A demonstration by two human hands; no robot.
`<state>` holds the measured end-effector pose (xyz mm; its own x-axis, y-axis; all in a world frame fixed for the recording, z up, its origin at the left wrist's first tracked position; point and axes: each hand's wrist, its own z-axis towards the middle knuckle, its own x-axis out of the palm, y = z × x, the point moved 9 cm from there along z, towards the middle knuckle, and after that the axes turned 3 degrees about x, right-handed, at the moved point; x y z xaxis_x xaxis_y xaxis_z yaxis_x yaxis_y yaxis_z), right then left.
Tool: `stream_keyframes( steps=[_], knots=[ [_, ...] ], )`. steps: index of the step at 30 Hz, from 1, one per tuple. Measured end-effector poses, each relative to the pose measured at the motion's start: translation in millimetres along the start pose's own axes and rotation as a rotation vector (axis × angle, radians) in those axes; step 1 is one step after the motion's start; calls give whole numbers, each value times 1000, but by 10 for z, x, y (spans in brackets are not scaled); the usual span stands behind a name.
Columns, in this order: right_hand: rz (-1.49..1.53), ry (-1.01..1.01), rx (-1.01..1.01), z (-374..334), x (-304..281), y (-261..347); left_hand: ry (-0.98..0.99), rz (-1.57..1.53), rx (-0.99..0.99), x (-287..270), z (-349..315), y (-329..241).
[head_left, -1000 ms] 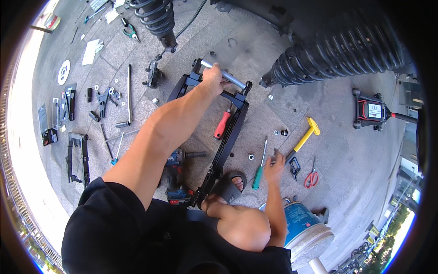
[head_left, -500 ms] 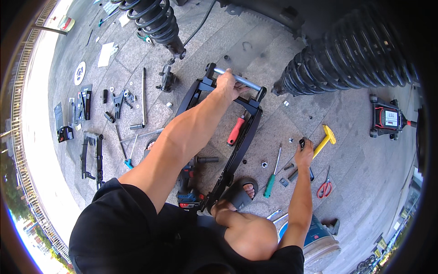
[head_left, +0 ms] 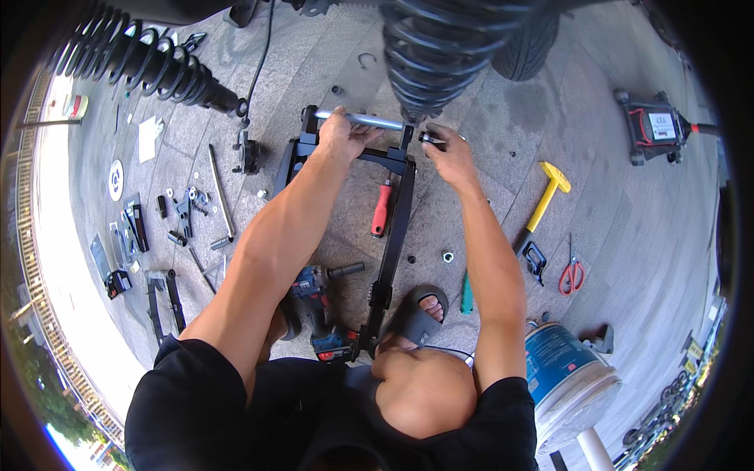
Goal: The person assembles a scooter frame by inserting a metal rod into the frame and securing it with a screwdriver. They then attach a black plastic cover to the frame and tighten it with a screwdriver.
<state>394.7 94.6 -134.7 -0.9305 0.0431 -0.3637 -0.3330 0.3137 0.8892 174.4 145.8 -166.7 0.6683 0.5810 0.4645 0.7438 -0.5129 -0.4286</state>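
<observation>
My left hand (head_left: 343, 140) is closed round a silver tube (head_left: 375, 121) that spans the far end of a black two-armed frame (head_left: 399, 228). The frame slopes from that end toward my feet. Just right of the tube's right end, my right hand (head_left: 454, 159) pinches a small black cylindrical part (head_left: 430, 140); its exact kind is unclear. A gap shows between that part and the frame. A red-handled screwdriver (head_left: 381, 210) stands inside the frame's right arm, with its shaft partly hidden. A cordless impact wrench (head_left: 316, 297) lies between the frame's arms near my feet.
Coil-spring shock absorbers (head_left: 448, 55) hang beyond the frame. On the right are a yellow hammer (head_left: 546, 200), red-handled scissors (head_left: 572, 276), a floor jack (head_left: 658, 129) and a blue-and-white bucket (head_left: 554, 361). Loose parts and a metal bar (head_left: 221, 192) lie to the left.
My right hand has moved from beside the hammer up and left to the tube's right end, carrying the small black part. My left hand keeps its hold on the tube. The view has shifted.
</observation>
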Motion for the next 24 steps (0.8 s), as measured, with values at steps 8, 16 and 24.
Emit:
stream_keyframes(
  steps=[8, 16, 24],
  knots=[
    [302, 42, 44, 98, 229, -104, 85, 128, 15, 45, -5, -21],
    [528, 153, 117, 126, 272, -153, 134, 139, -12, 38, 102, 0],
    [616, 109, 175, 131, 291, -240, 104, 136, 12, 54, 15, -17]
  ],
)
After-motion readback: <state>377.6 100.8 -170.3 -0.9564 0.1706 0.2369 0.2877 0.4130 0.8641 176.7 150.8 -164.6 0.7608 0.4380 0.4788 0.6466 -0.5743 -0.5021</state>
